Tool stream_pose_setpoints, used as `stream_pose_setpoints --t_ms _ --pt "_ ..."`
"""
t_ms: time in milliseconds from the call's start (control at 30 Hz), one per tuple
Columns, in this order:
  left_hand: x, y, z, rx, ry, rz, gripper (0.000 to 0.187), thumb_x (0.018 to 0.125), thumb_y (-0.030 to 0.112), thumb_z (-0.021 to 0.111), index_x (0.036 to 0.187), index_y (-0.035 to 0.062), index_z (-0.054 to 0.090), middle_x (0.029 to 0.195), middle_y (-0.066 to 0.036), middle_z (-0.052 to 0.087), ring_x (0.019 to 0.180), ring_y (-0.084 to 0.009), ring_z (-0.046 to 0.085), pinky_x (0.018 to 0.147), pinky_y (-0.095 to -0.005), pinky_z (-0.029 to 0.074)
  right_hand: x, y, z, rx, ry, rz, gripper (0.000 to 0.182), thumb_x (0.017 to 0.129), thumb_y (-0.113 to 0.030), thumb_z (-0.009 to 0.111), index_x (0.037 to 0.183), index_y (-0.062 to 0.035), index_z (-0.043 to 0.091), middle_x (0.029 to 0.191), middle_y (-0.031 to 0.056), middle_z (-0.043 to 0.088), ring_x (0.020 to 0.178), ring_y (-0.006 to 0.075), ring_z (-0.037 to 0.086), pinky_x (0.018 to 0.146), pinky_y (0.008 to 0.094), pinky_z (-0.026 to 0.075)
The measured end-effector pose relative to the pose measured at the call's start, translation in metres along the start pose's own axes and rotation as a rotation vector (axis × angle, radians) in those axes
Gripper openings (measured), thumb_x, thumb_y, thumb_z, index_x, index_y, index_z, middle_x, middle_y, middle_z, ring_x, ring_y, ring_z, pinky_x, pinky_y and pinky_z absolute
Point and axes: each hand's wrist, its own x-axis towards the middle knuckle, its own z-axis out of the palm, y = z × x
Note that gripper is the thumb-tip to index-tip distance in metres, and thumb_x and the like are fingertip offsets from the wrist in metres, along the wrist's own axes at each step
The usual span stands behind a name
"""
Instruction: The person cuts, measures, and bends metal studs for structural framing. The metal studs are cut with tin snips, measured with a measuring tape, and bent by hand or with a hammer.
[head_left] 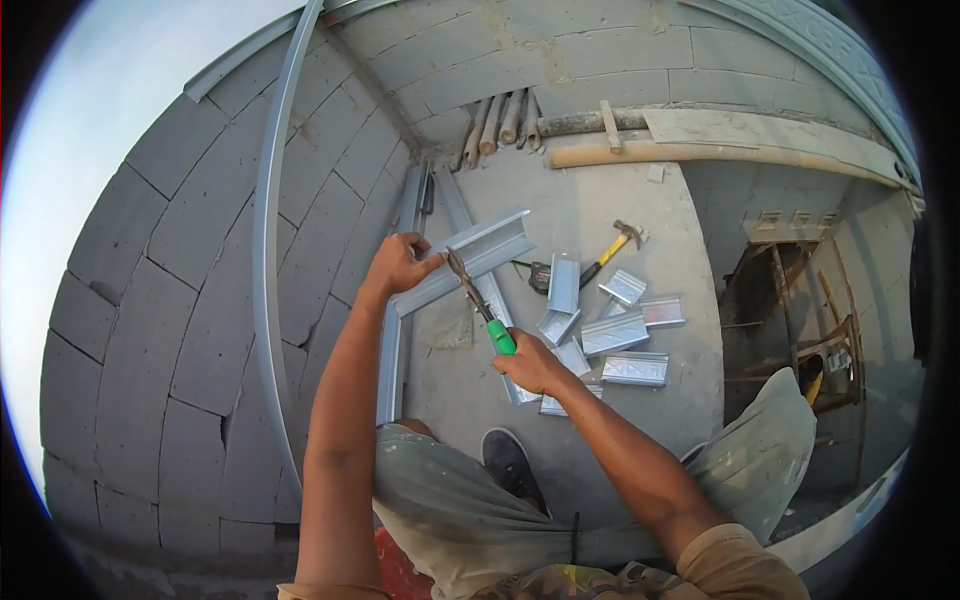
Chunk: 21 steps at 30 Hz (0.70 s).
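Note:
My left hand (403, 264) is closed on the near end of a silver metal channel (480, 248), which slants up to the right. In my right hand (532, 362) are green-handled metal snips (500, 338), the fingers wrapped round the grip. The snips' jaws meet the channel's edge just right of my left fingertips. Several short cut channel pieces (615, 333) lie on the concrete floor to the right of the snips, beside a black tape measure (540, 277) and a claw hammer (607, 250) with a yellow and black handle.
Block walls (170, 330) rise at the left and back. A long metal strip (268, 220) stands at the left. Wooden poles (510, 118) and boards lie along the back. The concrete floor (600, 190) ends at the right above a lower area. My shoe (510, 462) is below the hands.

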Motion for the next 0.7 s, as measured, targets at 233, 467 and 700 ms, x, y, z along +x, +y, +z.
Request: stream_pose_setpoints --t_ms 233,467,700 --pt "0.000 -0.004 0.003 0.054 -0.016 -0.023 0.056 0.070 0.047 0.076 0.090 -0.0056 0.071 0.079 -0.023 0.069 0.076 -0.0343 0.068 0.071 -0.0403 0.054 0.005 0.008 0.001 -0.046 0.019 -0.004 0.053 0.076 -0.028 0.064 0.111 0.0107 0.056 0.101 0.0320 0.065 0.098 0.0435 0.064 0.085 0.0449 0.049" --pt "-0.001 0.002 0.002 0.104 0.021 0.034 0.056 0.071 0.048 0.075 0.090 -0.0046 0.071 0.083 -0.021 0.070 0.077 -0.0331 0.068 0.073 -0.0396 0.054 0.003 -0.002 -0.002 -0.079 0.004 0.021 0.055 0.076 -0.028 0.066 0.112 0.0112 0.055 0.104 0.0331 0.064 0.100 0.0439 0.064 0.087 0.0448 0.049" --pt "-0.006 0.006 -0.008 -0.085 -0.233 -0.238 0.065 0.070 0.047 0.081 0.108 -0.0036 0.069 0.111 -0.023 0.067 0.113 -0.0308 0.061 0.092 -0.0442 0.048 0.003 0.027 0.008 -0.235 0.170 -0.051 0.058 0.076 -0.017 0.068 0.124 0.0092 0.047 0.109 0.0329 0.063 0.105 0.0464 0.061 0.091 0.0464 0.050"
